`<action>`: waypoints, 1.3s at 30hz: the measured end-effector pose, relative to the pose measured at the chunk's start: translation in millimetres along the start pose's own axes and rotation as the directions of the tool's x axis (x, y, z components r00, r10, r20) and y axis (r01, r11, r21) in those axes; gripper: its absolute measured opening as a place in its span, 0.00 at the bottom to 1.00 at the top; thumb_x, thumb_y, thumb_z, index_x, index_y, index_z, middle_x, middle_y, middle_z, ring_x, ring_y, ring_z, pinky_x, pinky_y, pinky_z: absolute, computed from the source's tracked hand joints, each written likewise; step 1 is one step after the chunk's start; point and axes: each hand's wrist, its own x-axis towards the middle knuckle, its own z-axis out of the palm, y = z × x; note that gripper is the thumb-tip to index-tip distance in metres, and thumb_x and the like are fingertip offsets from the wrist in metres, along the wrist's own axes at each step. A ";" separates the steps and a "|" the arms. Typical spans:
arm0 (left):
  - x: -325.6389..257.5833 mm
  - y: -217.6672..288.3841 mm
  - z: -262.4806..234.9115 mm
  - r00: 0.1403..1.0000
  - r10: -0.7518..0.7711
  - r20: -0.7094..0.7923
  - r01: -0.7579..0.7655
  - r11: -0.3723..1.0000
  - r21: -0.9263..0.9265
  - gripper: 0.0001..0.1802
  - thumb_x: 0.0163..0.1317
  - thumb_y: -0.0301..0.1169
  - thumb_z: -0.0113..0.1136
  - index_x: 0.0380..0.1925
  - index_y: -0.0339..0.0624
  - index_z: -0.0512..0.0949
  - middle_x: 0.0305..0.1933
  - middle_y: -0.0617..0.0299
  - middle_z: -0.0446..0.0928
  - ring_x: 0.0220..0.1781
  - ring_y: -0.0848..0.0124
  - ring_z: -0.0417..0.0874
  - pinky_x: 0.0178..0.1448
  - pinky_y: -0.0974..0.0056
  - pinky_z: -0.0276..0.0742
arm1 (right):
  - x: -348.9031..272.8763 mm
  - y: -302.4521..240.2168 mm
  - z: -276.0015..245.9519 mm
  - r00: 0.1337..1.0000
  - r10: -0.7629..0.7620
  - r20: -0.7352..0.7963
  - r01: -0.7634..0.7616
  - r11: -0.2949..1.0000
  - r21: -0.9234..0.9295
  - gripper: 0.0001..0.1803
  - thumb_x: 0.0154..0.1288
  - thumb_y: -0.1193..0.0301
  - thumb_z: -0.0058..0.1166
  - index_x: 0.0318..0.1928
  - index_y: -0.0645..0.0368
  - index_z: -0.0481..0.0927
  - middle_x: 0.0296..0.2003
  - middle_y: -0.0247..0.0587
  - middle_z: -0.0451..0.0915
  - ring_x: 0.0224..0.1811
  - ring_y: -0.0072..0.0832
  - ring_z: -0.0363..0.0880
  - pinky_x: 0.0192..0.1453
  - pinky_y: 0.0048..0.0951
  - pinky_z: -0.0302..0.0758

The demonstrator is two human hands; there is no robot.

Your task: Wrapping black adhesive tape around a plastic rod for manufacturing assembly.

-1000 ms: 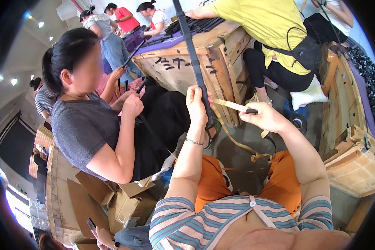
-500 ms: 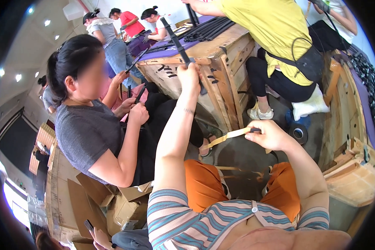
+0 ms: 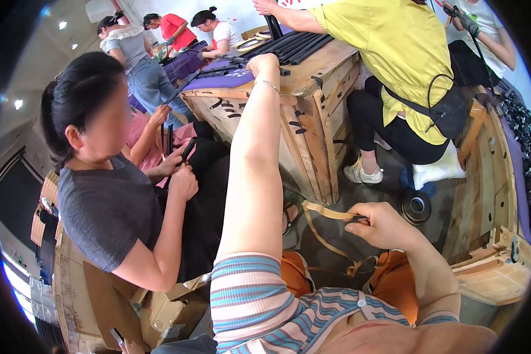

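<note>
Head view: right hand (image 3: 380, 225) pinching tan strip (image 3: 327, 212).

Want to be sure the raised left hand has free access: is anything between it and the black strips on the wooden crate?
Nothing visible. The left hand is already at the black strips on the wooden crate. The right hand pinches a tan tape strip lower down.

Can't really see what the left hand (image 3: 264, 64) has hold of up top, the fingers curl away from the camera over the wooden crate (image 3: 312, 112). The tan strip (image 3: 327, 212) disappears into the right hand (image 3: 379, 225). Its loose end sinks into shadow between the orange shorts (image 3: 295, 274), lower middle.
</note>
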 end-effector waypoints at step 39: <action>123.2 14.8 -49.0 0.644 0.765 0.021 -0.354 0.274 0.894 0.28 0.56 0.49 0.46 0.45 0.34 0.74 0.48 0.40 0.73 0.55 0.54 0.73 0.60 0.54 0.64 | 59.7 99.2 7.0 0.845 0.507 0.166 -0.534 0.812 0.237 0.12 0.58 0.66 0.56 0.38 0.61 0.78 0.23 0.40 0.77 0.25 0.22 0.72 0.31 0.25 0.69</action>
